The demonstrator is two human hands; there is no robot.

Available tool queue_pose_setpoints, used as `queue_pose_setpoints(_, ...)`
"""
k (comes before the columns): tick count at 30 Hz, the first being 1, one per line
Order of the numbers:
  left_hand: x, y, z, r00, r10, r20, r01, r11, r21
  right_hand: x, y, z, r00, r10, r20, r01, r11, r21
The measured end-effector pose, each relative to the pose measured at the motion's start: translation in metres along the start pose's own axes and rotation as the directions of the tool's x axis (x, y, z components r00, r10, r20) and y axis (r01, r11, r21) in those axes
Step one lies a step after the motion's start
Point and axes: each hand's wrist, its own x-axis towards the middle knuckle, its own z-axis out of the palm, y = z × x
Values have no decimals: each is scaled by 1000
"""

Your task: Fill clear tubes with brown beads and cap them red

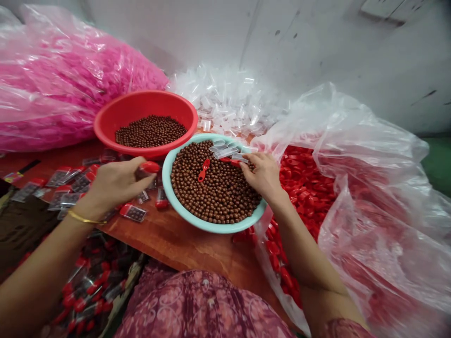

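My fingers nearly closed: left hand (pixel 118 180) holds red cap (pixel 150 167), right hand (pixel 263 173) clear tube (pixel 240 157); best pinch lightly, over blue bowl (pixel 211 226).

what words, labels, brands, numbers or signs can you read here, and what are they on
No text can be read anywhere in the picture.
Small yellow-and-pink item at the left: too small and blurred to tell whether it bears print.
Pale blue bowl and red bowl: no lettering visible.
Small red-capped containers, such as the filled container: no readable lettering.
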Motion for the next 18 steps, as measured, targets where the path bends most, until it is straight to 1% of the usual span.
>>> queue_pose_setpoints(1, -7, -18, 0, 999, -47, 4, 46, 987, 154, 2, 1, 2, 998, -34, 43, 37, 997, -70)
queue_pose_setpoints(2, -13, -34, 0, 998, -57, 15, 51, 964, 260, 4, -1, 5, 994, -60, 88, 71, 989, -129)
queue_pose_setpoints(3, -17, -47, 0, 998, -50, 29, 37, 944, 328, 6, -4, 7, 988, -78, 131, 101, 979, -177)
queue_pose_setpoints(4, -20, -56, 0, 999, -14, 46, -2, 940, 341, 8, -8, 9, 981, -90, 172, 127, 968, -217)
queue_pose_setpoints(5, -21, -60, -1, 998, 32, 59, -50, 945, 324, 10, -12, 10, 973, -95, 210, 147, 957, -250)
queue_pose_setpoints(6, -20, -60, -2, 996, 76, 55, -89, 951, 297, 11, -16, 10, 966, -92, 241, 159, 948, -277)
queue_pose_setpoints(8, -11, -46, -3, 988, 150, 23, -151, 957, 248, 11, -23, 8, 958, -78, 277, 167, 935, -312)
queue_pose_setpoints(9, -4, -34, -3, 983, 184, 0, -179, 957, 228, 9, -26, 7, 956, -74, 283, 167, 933, -320)
queue_pose_setpoints(11, 14, -3, 0, 962, 271, -21, -262, 947, 187, 3, -28, 3, 960, -64, 272, 151, 939, -311)
queue_pose_setpoints(13, 38, 30, 8, 930, 367, 34, -368, 918, 150, -5, -28, 2, 966, -51, 253, 118, 959, -257)
queue_pose_setpoints(14, 51, 44, 14, 916, 397, 56, -401, 905, 140, -10, -27, 2, 970, -39, 239, 92, 972, -216)
queue_pose_setpoints(16, 80, 66, 27, 909, 411, 75, -418, 895, 158, -18, -24, 3, 977, -11, 211, 34, 994, -105)
queue_pose_setpoints(18, 108, 77, 40, 921, 379, 91, -390, 898, 203, -23, -21, 6, 983, 14, 184, -21, 999, 34)
